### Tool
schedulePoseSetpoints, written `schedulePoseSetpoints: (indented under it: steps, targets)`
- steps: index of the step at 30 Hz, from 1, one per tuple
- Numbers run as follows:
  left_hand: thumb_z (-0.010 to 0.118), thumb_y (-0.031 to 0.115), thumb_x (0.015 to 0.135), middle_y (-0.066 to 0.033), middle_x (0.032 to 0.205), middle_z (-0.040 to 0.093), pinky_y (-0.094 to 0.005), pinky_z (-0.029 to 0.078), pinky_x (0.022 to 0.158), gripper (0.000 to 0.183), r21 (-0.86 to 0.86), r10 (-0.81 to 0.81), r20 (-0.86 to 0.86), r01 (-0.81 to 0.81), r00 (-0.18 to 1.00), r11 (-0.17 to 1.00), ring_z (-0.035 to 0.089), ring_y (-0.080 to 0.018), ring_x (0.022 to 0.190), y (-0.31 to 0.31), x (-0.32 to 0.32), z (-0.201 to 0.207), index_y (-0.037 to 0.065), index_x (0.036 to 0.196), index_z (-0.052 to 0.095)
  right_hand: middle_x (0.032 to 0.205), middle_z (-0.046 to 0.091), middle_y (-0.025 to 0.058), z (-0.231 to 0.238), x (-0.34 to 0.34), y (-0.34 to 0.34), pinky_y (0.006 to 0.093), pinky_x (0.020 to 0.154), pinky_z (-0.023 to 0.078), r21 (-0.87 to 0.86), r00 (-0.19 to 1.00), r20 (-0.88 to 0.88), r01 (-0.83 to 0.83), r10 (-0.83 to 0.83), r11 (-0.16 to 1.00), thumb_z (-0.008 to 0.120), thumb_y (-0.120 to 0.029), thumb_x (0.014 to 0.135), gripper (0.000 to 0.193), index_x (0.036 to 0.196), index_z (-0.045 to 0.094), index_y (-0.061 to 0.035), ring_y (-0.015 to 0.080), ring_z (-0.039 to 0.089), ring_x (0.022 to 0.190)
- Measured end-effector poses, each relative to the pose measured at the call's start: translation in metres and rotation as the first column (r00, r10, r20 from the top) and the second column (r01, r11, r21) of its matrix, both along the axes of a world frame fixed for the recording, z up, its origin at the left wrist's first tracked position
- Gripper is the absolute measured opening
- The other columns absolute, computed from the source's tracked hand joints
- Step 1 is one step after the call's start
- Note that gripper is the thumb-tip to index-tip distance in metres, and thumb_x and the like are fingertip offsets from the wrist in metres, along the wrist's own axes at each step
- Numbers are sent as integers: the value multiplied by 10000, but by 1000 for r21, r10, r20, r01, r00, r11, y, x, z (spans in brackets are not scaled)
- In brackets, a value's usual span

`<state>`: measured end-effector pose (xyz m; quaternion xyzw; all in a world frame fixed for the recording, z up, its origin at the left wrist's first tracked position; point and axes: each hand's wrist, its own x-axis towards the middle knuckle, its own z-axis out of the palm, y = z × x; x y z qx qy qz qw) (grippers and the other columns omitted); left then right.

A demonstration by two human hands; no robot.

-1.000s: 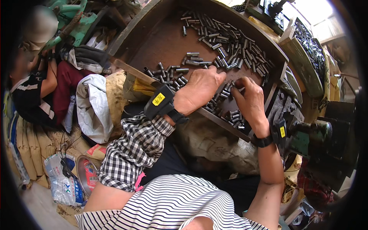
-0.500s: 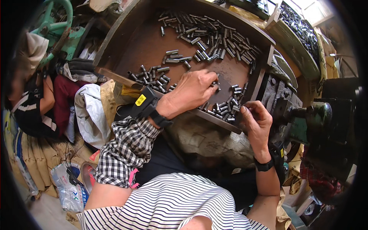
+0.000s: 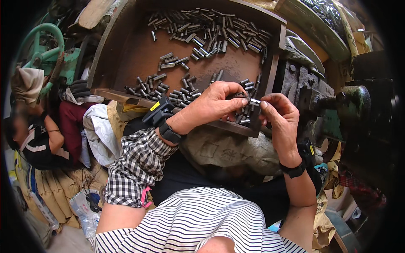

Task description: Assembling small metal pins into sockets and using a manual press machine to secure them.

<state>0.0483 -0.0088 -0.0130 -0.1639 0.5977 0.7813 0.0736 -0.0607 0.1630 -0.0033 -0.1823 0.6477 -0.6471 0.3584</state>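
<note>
Over the near right corner of the wooden tray [image 3: 274, 69], a short shiny metal sleeve [image 3: 255, 101] sits between my two hands. My left hand [image 3: 221, 100] pinches one end of it with thumb and forefinger, its other fingers curled. At the opposite end, my right hand [image 3: 279, 110] closes its thumb and fingertips on the piece. A small dark bit shows by the left fingertips, too small to name. Below and behind the hands lie more metal sleeves [image 3: 244, 120], partly hidden. Another heap of short sleeves [image 3: 157, 87] is at the tray's near left.
Longer metal tubes [image 3: 223, 31] are spread along the tray's far side. A dark machine [image 3: 341, 109] stands close on the right. At the left are a green handwheel [image 3: 42, 46] and a seated person [image 3: 44, 135]. Another wooden box [image 3: 316, 27] holds metal parts at far right.
My left hand has moved right and slightly down from the tray's middle to meet my right hand. The right hand has lifted a sleeve from the near right pile. The view has shifted a little.
</note>
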Motion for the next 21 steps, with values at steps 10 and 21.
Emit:
schedulePoseSetpoints:
  steps: [10,21]
  targets:
    - [625,163,872,17,744,598,-167,436,515,259,27,27,-31,-27,999,999,542,-27,610,1,0,-4,-4,1068,592,799,611,22,-7,-5,2,173,518,444,-60,992,130,2,6,998,631,-65,855,112,932,609,13,59,577,620]
    - [652,148,856,5,739,616,-175,466,520,247,21,9,-21,-8,1000,1000,558,-33,595,0,3,-4,-6,1044,616,785,607,24,-15,-6,2,178,515,451,-111,985,159,-53,71,992,656,-63,834,115,913,608,6,66,578,606]
